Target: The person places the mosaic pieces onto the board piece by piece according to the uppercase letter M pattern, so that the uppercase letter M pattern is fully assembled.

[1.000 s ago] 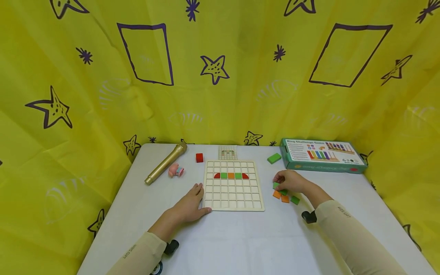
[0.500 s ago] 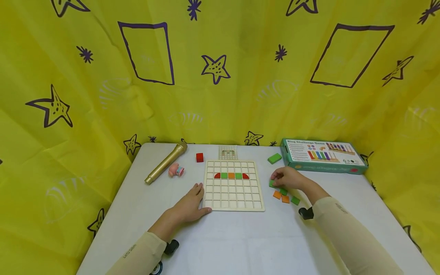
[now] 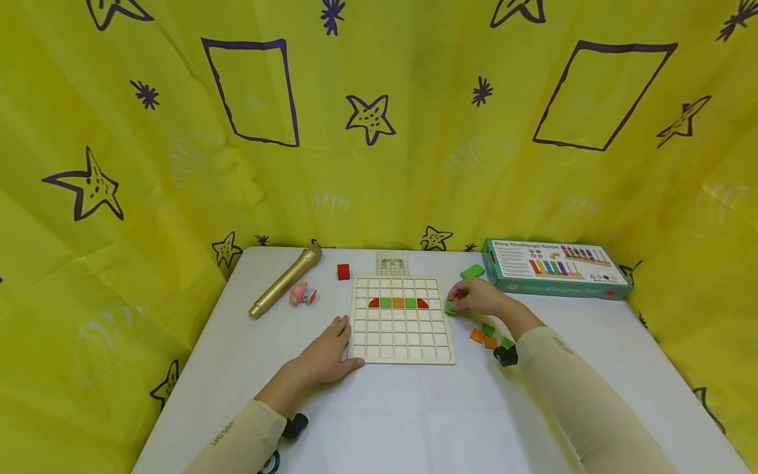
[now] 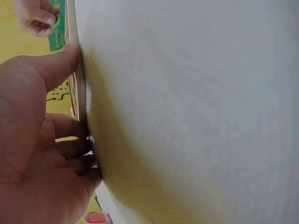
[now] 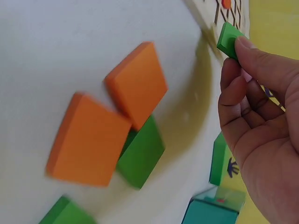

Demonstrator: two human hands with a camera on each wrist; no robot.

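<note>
My right hand (image 3: 481,297) pinches a green square tile (image 5: 227,40) between thumb and fingers, just off the right edge of the wooden grid board (image 3: 403,339). One row of the board holds a red curved piece (image 3: 374,303) at each end, green squares and an orange square (image 3: 398,303) between them. At the board's left side rests my left hand (image 3: 324,354), its fingers along the edge and its thumb (image 4: 65,63) at the near corner. Below my right hand lie two orange tiles (image 5: 88,142) and two green ones (image 5: 142,154).
Behind the board is a small pattern card (image 3: 393,263), with a red cube (image 3: 343,272) to its left. A gold microphone (image 3: 285,282) and pink figurine (image 3: 302,293) lie left. A green block (image 3: 472,271) and a game box (image 3: 556,270) stand back right.
My right hand has carried the green tile left from the loose tiles to near the board's right edge. The left hand has stayed in place.
</note>
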